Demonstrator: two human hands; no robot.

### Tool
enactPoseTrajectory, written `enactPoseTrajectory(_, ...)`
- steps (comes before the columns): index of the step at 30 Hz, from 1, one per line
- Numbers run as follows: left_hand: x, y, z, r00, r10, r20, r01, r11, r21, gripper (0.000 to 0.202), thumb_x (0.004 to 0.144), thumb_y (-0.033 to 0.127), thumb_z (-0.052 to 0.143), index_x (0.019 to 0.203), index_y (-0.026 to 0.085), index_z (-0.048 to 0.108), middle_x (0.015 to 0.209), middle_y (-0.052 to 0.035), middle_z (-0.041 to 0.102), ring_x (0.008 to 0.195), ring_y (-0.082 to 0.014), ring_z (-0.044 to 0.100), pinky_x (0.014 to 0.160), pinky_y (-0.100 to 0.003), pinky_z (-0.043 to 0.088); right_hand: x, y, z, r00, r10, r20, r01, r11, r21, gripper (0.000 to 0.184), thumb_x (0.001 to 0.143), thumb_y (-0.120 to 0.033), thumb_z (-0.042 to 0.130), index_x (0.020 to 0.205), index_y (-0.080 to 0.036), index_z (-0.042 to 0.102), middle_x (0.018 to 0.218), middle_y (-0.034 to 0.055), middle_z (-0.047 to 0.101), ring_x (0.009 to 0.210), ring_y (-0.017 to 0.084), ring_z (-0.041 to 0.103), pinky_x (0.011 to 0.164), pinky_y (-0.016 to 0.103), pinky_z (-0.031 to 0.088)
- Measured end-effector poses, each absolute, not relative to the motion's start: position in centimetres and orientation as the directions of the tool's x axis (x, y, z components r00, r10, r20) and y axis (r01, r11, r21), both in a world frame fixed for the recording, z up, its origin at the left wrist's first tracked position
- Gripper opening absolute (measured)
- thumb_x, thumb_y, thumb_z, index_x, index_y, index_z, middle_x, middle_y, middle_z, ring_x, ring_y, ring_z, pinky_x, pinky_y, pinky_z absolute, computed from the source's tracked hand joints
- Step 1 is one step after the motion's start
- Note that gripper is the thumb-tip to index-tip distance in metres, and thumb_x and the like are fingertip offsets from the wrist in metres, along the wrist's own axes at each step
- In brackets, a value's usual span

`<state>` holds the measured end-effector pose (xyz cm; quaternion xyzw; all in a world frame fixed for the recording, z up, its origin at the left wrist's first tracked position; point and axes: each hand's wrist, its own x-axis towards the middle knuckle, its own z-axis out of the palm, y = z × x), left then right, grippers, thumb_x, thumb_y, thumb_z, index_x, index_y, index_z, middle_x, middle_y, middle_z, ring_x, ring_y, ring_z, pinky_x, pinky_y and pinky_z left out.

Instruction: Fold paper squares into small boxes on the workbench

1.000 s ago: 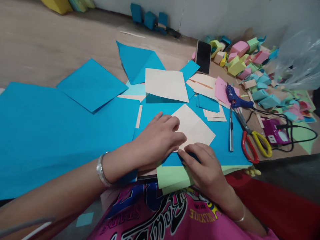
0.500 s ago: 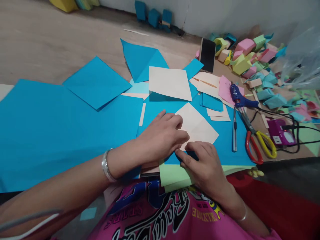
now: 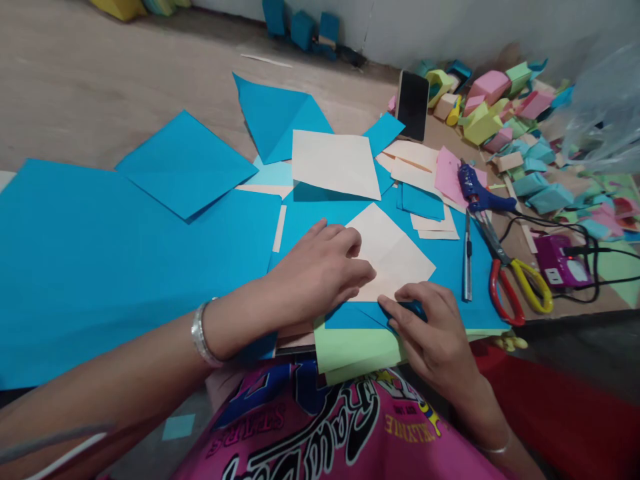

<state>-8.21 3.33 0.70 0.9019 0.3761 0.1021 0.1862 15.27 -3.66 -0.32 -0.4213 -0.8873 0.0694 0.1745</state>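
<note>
A cream paper (image 3: pixel 400 250) lies angled in front of me, its near edge straight as if folded. My left hand (image 3: pixel 327 263) rests on its left part with curled fingers, pressing it down. At the near edge, my right hand (image 3: pixel 433 327) has its thumb tip against the paper and its other fingers bent. A dark blue patch shows beneath those fingers; whether it is a thing or shadow I cannot make out. Under the cream paper are a blue sheet (image 3: pixel 345 317) and a light green sheet (image 3: pixel 355 348) sticking out toward me.
Scissors (image 3: pixel 520 283), a cutter knife (image 3: pixel 467 263) and a blue glue gun (image 3: pixel 483 190) lie to the right. A purple power socket (image 3: pixel 560 263) with cables sits beyond them. Blue sheets (image 3: pixel 125 267) cover the left. A phone (image 3: pixel 413 103) leans near folded paper pieces (image 3: pixel 500 113).
My right hand has slid to the right along the near edge of the cream paper. My left hand stays pressed on the paper. The view has shifted slightly.
</note>
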Motion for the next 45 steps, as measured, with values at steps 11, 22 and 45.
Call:
enactPoseTrajectory(11, -8.1, 3.1, 0.8, 0.717, 0.693, 0.077, 0.639, -0.697, 0.325, 0.017, 0.091, 0.038, 0.056, 0.1, 0.028, 0.066, 0.104, -0.0075, 0.055, 0.108, -0.0283, 0.048, 0.098, -0.059, 0.028, 21.3, -4.0, -0.2, -0.439, 0.831, 0.342, 0.854, 0.504, -0.129, 0.032, 0.084, -0.01, 0.06, 0.115, -0.019, 0.065, 0.11, 0.0137, 0.062, 0.103, 0.029, 0.057, 0.088, 0.046, 0.046)
enactPoseTrajectory(22, -7.8, 3.0, 0.1, 0.701, 0.683, 0.206, 0.628, -0.728, 0.276, 0.034, 0.095, 0.015, 0.047, 0.124, 0.03, 0.058, 0.14, -0.0095, 0.05, 0.141, -0.0337, 0.029, 0.107, -0.071, 0.015, 19.9, -3.3, -1.2, -0.456, 0.828, 0.326, 0.851, 0.513, -0.114, 0.044, 0.089, -0.005, 0.052, 0.128, -0.023, 0.058, 0.118, 0.0134, 0.064, 0.11, 0.026, 0.059, 0.088, 0.042, 0.048)
enactPoseTrajectory(45, -6.7, 2.8, 0.1, 0.855, 0.422, 0.3, 0.381, -0.905, 0.187, 0.036, 0.091, 0.052, 0.05, 0.094, 0.019, 0.064, 0.102, -0.0093, 0.064, 0.114, -0.026, 0.052, 0.1, -0.043, 0.039, 18.1, -3.9, 0.9, -0.67, 0.649, 0.362, 0.682, 0.73, -0.047, 0.05, 0.088, -0.006, 0.057, 0.136, -0.02, 0.05, 0.091, 0.0069, 0.069, 0.089, 0.021, 0.062, 0.079, 0.039, 0.044)
